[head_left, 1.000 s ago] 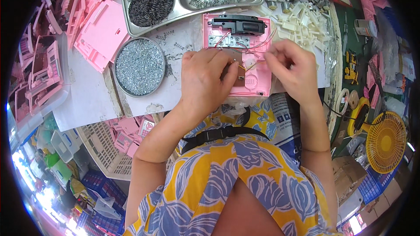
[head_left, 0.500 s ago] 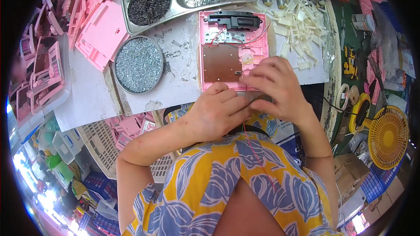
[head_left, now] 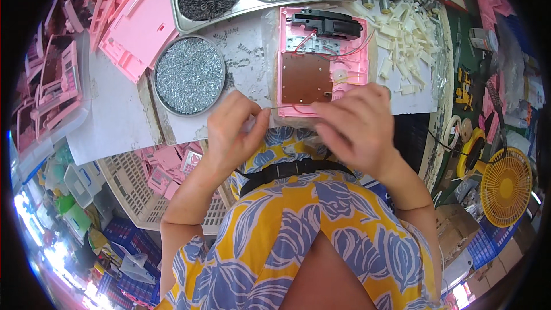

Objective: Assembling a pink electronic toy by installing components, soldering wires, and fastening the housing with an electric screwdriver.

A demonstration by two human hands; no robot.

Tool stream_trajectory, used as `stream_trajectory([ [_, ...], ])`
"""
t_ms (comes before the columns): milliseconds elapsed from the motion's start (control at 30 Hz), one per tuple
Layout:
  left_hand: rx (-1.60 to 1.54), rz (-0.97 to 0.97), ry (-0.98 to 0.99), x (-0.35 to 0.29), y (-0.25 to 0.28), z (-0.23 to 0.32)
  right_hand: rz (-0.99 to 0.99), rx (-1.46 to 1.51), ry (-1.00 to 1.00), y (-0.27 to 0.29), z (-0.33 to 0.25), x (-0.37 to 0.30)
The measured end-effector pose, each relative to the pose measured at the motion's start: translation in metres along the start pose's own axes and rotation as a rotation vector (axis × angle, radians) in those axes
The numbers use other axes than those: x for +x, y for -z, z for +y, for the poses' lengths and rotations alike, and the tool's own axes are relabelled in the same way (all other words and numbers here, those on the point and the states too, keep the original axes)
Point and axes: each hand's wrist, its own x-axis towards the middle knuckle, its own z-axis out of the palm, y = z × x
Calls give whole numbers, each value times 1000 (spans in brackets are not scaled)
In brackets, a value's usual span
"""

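A pink plastic case (head_left: 280, 69) lies face down on the table before me, with a brown circuit board (head_left: 304, 77), a long black plastic part (head_left: 327, 24) and thin wires inside. My left hand (head_left: 234, 129) is at the case's near left corner, thumb and forefinger pinched on the end of a thin dark wire (head_left: 287, 107). That wire stretches across the near edge of the case toward my right hand (head_left: 361, 126). The right fingers curl over the near right corner; what they grip is hidden behind them. A red wire (head_left: 301, 110) bends beside the board.
Left of the case stands a round dish of small metal screws or pins (head_left: 189, 74). Behind it is a metal tray (head_left: 244, 8) with dark springs. White plastic parts (head_left: 404, 40) are heaped to the right. Pink shells (head_left: 138, 31) pile up at left; a yellow fan (head_left: 505, 186) is far right.
My hands have moved apart: the left went left and now pulls a thin wire straight; the right stays near the case's near right corner. The view shifted, so the case appears further right.
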Motion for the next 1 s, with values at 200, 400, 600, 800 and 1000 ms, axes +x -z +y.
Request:
stream_trajectory([
  [200, 195, -440, -41, -44, -6, 23, 40, -20, -10, -43, -21, 12],
  [400, -12, -523, -60, 1, 35, 23, 65, -86, -32, -50, -20, 11],
  [600, -72, -324, -278, 32, 9, -1, 61, 13, 20, -23, -16, 16],
  [800, -140, -319, -409, 36, 9, -12, 238, 167, -217, 78, 91, 59],
  [1000, -175, -369, -414, 39, 1, -14, 377, -342, -40, 103, 212, 226],
])
